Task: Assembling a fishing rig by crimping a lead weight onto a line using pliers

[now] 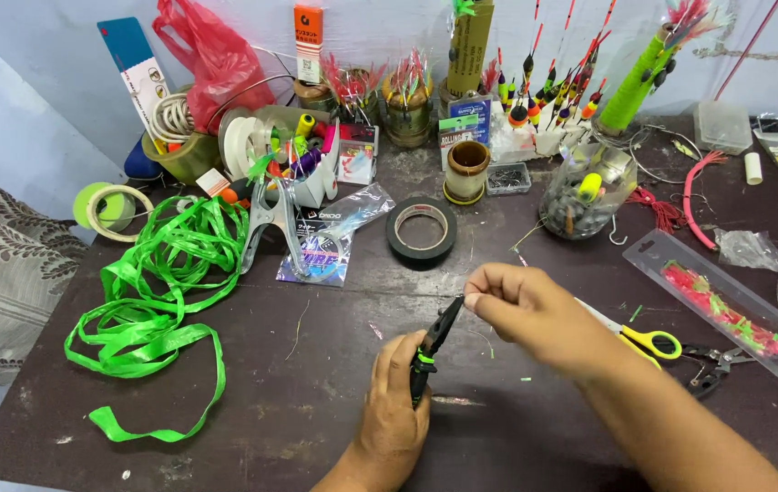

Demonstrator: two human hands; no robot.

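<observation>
**Pliers at my fingertips**

My left hand [395, 410] is clenched around the black, green-trimmed slim-nosed pliers [432, 346], low at the middle of the dark wooden table [298, 410]. My right hand [526, 310] pinches something too small to tell, right at the plier tips. Yellow-handled scissors [639, 339] lie just beyond my right wrist.

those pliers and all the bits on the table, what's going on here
A person sits at a dark table. The left hand holds black pliers with green trim, tips pointing up toward the right hand, whose fingertips pinch something too small to make out at the plier tips. Yellow-handled scissors lie just right of the hands; green ribbon is heaped on the left and black tape sits behind.
</observation>
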